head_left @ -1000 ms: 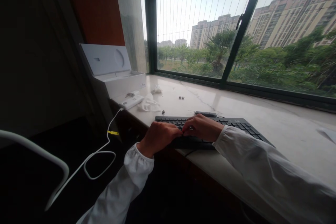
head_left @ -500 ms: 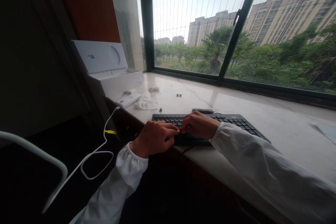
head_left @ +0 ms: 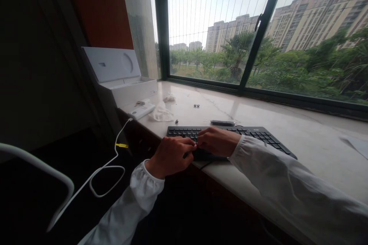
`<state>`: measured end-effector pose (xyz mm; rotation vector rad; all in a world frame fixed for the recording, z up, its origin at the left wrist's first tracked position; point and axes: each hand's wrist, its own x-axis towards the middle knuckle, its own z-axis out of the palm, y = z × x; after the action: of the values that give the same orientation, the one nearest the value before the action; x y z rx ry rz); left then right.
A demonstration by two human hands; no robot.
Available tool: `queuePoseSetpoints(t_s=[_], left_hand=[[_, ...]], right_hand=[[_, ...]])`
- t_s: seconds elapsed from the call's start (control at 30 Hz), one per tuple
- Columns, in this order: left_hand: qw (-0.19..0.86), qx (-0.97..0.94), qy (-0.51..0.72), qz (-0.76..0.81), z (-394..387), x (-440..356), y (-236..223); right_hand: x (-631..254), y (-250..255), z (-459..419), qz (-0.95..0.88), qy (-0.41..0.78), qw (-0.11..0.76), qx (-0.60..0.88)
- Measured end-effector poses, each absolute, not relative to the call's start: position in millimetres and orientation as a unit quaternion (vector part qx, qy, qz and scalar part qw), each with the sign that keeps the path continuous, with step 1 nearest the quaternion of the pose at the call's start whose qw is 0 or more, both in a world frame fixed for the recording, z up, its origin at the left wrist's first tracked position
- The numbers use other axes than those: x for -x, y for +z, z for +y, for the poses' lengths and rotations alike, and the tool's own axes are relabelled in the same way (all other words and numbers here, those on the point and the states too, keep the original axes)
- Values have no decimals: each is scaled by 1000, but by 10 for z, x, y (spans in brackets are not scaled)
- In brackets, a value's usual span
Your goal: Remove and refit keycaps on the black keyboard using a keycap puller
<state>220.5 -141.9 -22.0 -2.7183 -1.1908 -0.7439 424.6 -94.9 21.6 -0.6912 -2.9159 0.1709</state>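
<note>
A black keyboard [head_left: 268, 138] lies along the front edge of the pale stone sill. Over its front left part, my left hand [head_left: 171, 155] is closed in a pinch, thumb and forefinger meeting. My right hand [head_left: 217, 140] comes in from the right, fingers bent and pinched, its tips touching those of the left hand. Whatever is between the fingertips is too small and hidden to name. Just behind the keyboard lies a slim dark object [head_left: 222, 123]. A tiny dark piece [head_left: 176, 121] sits off the keyboard's back left corner.
Two small metallic pieces [head_left: 196, 105] lie farther back on the sill [head_left: 310, 134]. To the left are crumpled white tissue [head_left: 161, 113], a white power bank [head_left: 141, 110] with a cable [head_left: 116, 138] hanging over the edge, and an open white box [head_left: 130, 91]. Behind stands a window [head_left: 207, 46].
My left hand has shifted slightly, its fingers curling more. The right hand stays nearly in place at the left fingertips. The whole view has dipped a little.
</note>
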Motion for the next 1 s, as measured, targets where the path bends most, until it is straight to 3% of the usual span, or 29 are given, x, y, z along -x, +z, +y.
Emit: queuePoseSetpoints(t_s=[0.4, 0.6, 0.83, 1.0], left_hand=[[81, 893, -210, -389, -1448, -2266, -180], [60, 890, -229, -390, -1438, -2280, -184], [-11, 828, -351, -437, -1496, -2235, -263], [-44, 785, -430, -444, -1710, -2154, -318]], right_hand=[[-4248, 281, -1011, -981, -49, -50, 179], [-4271, 266, -999, -985, -46, -39, 165], [-4433, 348, -899, -979, 44, 74, 183], [-4401, 345, -914, -983, 52, 49, 168]])
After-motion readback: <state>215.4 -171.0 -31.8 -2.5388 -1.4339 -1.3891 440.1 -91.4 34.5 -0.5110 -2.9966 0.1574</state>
